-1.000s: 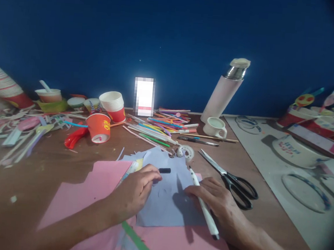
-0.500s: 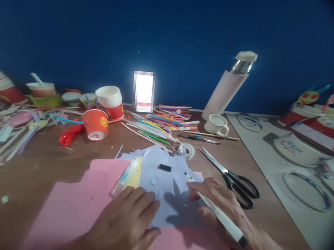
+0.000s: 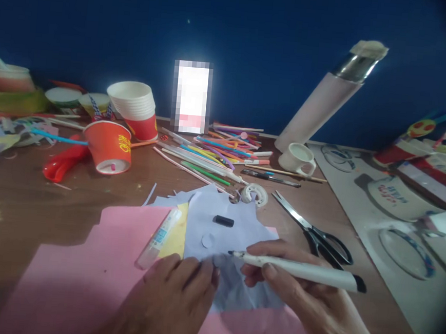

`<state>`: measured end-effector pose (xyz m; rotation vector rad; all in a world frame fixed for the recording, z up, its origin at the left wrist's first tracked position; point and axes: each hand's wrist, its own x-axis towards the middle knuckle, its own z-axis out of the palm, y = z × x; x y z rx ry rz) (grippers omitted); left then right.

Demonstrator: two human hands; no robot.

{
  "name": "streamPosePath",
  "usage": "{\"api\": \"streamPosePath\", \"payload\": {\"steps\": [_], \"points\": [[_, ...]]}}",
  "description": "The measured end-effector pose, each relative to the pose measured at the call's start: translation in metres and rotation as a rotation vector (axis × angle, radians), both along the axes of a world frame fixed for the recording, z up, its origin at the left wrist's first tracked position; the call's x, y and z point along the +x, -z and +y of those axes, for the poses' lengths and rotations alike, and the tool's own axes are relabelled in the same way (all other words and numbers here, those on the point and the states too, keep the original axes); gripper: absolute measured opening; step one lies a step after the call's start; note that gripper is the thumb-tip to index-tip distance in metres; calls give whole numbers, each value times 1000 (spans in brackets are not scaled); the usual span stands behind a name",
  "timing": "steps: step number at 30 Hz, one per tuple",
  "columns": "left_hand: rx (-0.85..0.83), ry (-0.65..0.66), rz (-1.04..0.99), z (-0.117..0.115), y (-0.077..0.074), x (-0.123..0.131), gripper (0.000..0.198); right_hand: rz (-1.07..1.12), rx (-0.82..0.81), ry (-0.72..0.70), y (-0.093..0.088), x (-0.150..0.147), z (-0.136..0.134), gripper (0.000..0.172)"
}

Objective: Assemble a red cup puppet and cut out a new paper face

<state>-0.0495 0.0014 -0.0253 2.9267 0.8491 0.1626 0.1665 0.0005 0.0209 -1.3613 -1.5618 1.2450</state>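
My right hand grips a white marker between thumb and fingers, its black tip pointing left over the lavender paper. My left hand lies palm down on the papers, its fingertips at the lower edge of the lavender sheet. Just beyond those fingertips is a small round lavender cutout. A black marker cap rests farther up the same sheet. Pink paper spreads underneath, and a clear glue stick lies across it and a yellow piece.
Black-handled scissors lie right of the paper, near a tape dispenser. Behind are colourful straws, a mug, a leaning flask and a glowing blurred screen. An orange cup stands at left.
My right hand has turned the marker nearly level and brought its tip left, closer to my left fingertips. The camera view has shifted nearer the table.
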Motion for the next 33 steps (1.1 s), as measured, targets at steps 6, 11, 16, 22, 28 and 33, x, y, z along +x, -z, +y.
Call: {"api": "streamPosePath", "payload": {"steps": [6, 11, 16, 22, 28, 33], "points": [[65, -43, -84, -4, 17, -3, 36, -313, 124, 50, 23, -12, 6, 6], [56, -91, -83, -8, 15, -1, 30, -315, 216, 63, 36, -13, 4, 8], [15, -96, -68, -6, 13, 1, 27, -381, 299, 21, 34, -14, 4, 11], [29, -98, -104, -1, 6, 5, 24, -391, 347, -21, 34, -17, 4, 12], [23, -120, -128, -2, 7, 5, 21, -390, 344, -5, 37, -17, 4, 10], [48, -153, -179, -2, 6, 5, 15, -425, 380, -15, 35, -19, 2, 10]]}}
